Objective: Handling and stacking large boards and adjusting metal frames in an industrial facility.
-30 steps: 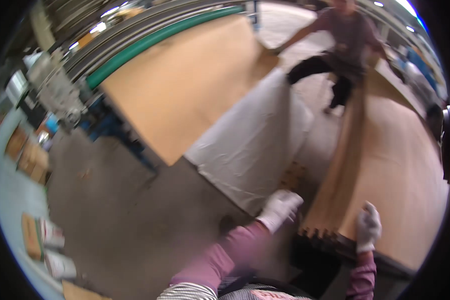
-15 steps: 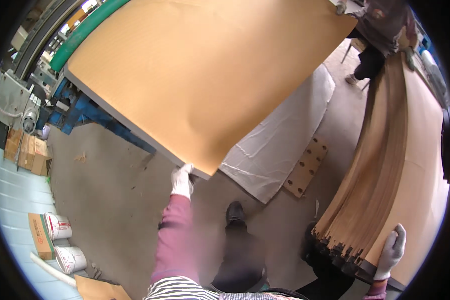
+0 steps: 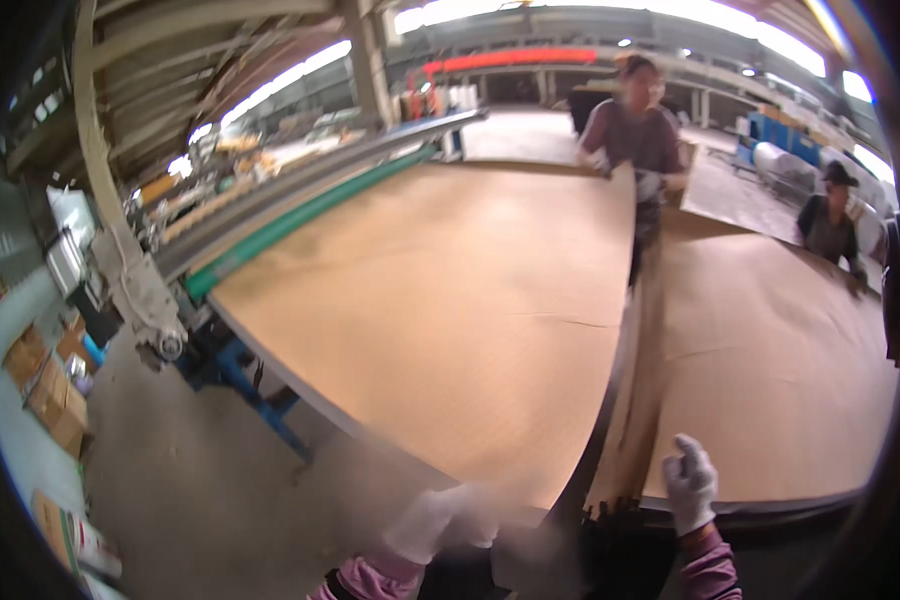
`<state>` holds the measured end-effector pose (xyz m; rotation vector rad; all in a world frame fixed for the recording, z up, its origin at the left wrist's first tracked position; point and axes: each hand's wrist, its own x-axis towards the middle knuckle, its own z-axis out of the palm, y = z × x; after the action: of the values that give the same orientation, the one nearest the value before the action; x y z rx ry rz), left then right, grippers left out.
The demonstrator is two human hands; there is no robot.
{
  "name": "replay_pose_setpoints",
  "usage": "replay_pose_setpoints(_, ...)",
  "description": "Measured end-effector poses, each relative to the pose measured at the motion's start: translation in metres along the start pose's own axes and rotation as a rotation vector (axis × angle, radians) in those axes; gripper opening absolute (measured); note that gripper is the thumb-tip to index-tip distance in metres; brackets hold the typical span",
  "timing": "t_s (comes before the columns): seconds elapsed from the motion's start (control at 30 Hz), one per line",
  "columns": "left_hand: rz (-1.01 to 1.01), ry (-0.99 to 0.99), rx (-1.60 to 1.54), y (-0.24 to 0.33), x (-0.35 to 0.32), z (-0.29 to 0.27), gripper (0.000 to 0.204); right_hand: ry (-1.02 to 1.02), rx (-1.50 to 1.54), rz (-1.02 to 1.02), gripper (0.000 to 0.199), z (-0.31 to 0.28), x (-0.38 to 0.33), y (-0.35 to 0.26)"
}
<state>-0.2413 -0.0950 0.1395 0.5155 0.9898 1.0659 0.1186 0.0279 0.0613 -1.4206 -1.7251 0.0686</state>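
A large tan sheet (image 3: 440, 320) with a thin grey edge stretches from the green roller (image 3: 300, 240) toward me. My left hand (image 3: 425, 520), in a white glove and smeared by motion, grips its near edge close to the corner. Across from me a co-worker (image 3: 635, 135) has gloved hands at the sheet's far right corner. To the right lies a stack of similar tan sheets (image 3: 770, 370). Over that stack's near left corner my gloved right hand (image 3: 690, 485) is raised, fingers partly bent and apart, holding nothing.
A machine with a blue frame (image 3: 260, 400) and grey end housing (image 3: 140, 295) stands left. Cardboard boxes (image 3: 58, 405) and a white bucket (image 3: 95, 548) line the left wall. Another person (image 3: 830, 220) is at the stack's far right side. A narrow dark gap separates sheet and stack.
The view has tilted up. The held sheet has shifted right, its near corner now beside the stack. My left hand moved right with it; my right hand has come inward along the stack's near end.
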Motion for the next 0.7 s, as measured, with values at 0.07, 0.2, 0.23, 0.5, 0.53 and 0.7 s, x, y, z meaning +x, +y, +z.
replay_pose_setpoints(0.07,0.154,-0.05,-0.025,-0.006,-0.004,0.023,0.025,-0.192,0.259,0.108,0.034,-0.017,-0.027,-0.045)
replay_pose_setpoints(0.2,0.267,-0.238,-0.218,-0.019,-0.017,0.075,0.027,-0.577,0.985,0.155,0.052,-0.033,-0.067,-0.133)
replay_pose_setpoints(0.23,0.233,-0.266,-0.208,-0.024,-0.017,0.091,0.027,-0.651,1.142,0.211,0.055,-0.048,-0.067,-0.153)
replay_pose_setpoints(0.5,0.305,-0.025,0.459,-0.065,-0.008,0.121,0.027,-0.161,0.957,0.421,0.023,-0.027,-0.078,-0.151)
replay_pose_setpoints(0.53,0.681,-0.183,1.285,-0.075,0.019,0.067,0.038,-0.11,0.92,0.31,0.023,-0.026,-0.067,-0.144)
replay_pose_setpoints(0.7,0.317,0.256,-0.108,-0.008,-0.027,0.071,0.019,-0.526,0.296,0.328,0.032,-0.117,-0.04,-0.133)
